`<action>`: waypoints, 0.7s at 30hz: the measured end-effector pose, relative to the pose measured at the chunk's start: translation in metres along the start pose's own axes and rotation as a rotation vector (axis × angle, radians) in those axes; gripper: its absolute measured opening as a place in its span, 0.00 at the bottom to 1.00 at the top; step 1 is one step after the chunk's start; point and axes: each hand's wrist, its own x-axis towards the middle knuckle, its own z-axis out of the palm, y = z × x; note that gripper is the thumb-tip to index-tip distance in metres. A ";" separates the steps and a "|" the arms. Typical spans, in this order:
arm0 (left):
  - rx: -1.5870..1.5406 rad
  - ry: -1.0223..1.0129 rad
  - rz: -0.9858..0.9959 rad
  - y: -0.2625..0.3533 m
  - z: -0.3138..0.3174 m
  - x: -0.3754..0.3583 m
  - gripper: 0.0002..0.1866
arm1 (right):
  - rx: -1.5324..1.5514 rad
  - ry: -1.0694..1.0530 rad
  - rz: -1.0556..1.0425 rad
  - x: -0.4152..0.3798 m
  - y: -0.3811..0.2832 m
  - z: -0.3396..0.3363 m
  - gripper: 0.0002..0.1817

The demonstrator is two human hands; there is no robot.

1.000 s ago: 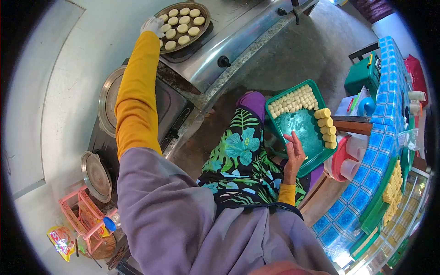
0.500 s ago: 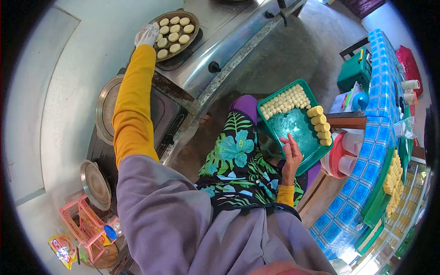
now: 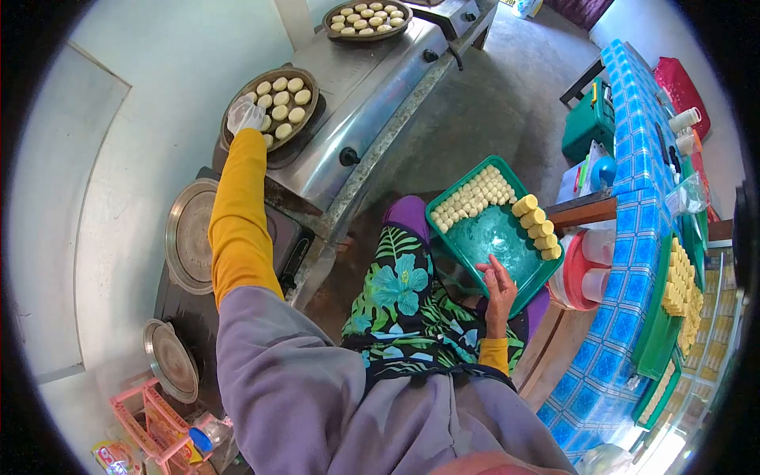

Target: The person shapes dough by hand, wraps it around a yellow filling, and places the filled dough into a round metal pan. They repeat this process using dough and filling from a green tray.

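A person's gloved left hand, its grip impossible to tell, reached over pale cakes in a round pan on the stove, while the bare right hand, fingers loosely apart, steadied a green tray on the lap.

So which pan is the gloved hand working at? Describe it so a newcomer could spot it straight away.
Start at the long steel stove along the wall. Two round pans of pale dough rounds sit on it; take the nearer pan, whose rim the gloved left hand touches. The far pan has no hand at it.
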 end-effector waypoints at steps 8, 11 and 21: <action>0.203 0.032 -0.067 0.080 -0.065 -0.038 0.23 | -0.032 0.015 -0.023 -0.004 -0.004 0.001 0.25; 0.024 0.091 -0.062 0.103 -0.095 -0.046 0.21 | 0.053 -0.002 0.043 -0.013 0.000 0.005 0.22; -1.187 -0.462 0.459 0.251 -0.013 -0.293 0.05 | 0.691 0.003 0.667 -0.035 0.106 -0.010 0.20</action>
